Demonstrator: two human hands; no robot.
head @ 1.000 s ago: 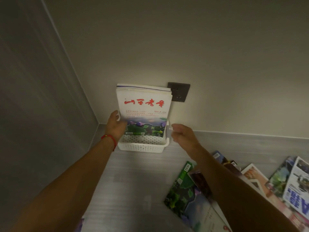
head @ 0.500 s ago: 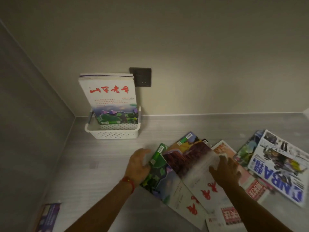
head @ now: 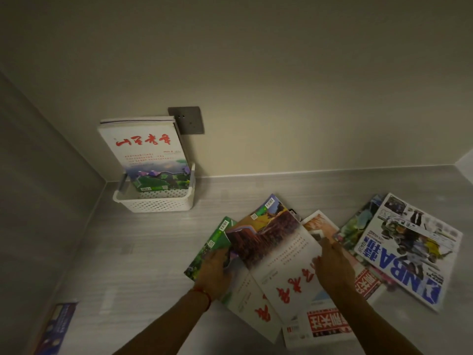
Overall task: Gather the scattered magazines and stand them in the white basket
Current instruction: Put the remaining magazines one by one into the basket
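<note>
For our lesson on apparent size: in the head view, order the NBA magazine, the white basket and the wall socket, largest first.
1. NBA magazine, though it lies nearer the camera
2. White basket
3. Wall socket

Magazines (head: pixel 279 254) fanned flat; others upright in white basket (head: pixel 156 202).

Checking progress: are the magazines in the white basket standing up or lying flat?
Standing. The magazines rise well above the white basket rim, leaning back against the wall.

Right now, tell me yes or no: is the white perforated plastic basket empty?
No: the white perforated plastic basket holds a stack of white-covered magazines with red lettering, standing upright against the wall.
</note>
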